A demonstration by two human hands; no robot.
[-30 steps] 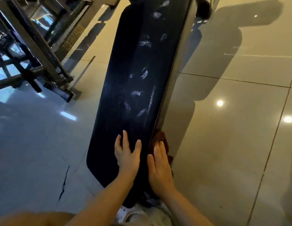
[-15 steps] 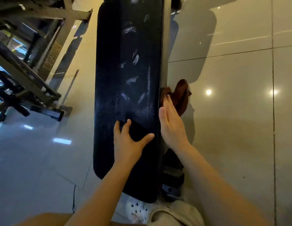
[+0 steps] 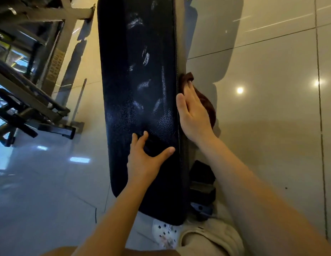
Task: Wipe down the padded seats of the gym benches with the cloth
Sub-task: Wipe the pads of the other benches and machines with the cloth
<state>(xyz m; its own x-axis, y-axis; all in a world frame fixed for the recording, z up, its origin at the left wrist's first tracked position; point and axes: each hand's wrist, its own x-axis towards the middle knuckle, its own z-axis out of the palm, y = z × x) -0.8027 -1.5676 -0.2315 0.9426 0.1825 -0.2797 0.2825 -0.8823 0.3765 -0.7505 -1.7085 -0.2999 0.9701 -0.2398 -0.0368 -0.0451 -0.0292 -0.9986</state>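
Pressing the cloth flat-fingered with the right hand against the right edge of the padded seat, farther up than a second ago; left hand spread, bracing on top. Top smudges still unwiped.

One padded bench seat, long and black, fills the middle of the view, and its surface carries several pale smudges, roughly seven, strung along its length. One cloth, dark brown, sits at the seat's right edge. Two hands show: one left hand flat on the seat near its near end, one right hand laid on the cloth. Two bare forearms lead down to them. One white clog with holes appears below the seat's near end. One metal equipment frame stands off the seat's left edge. Two bright round light reflections glow on the tiled floor.
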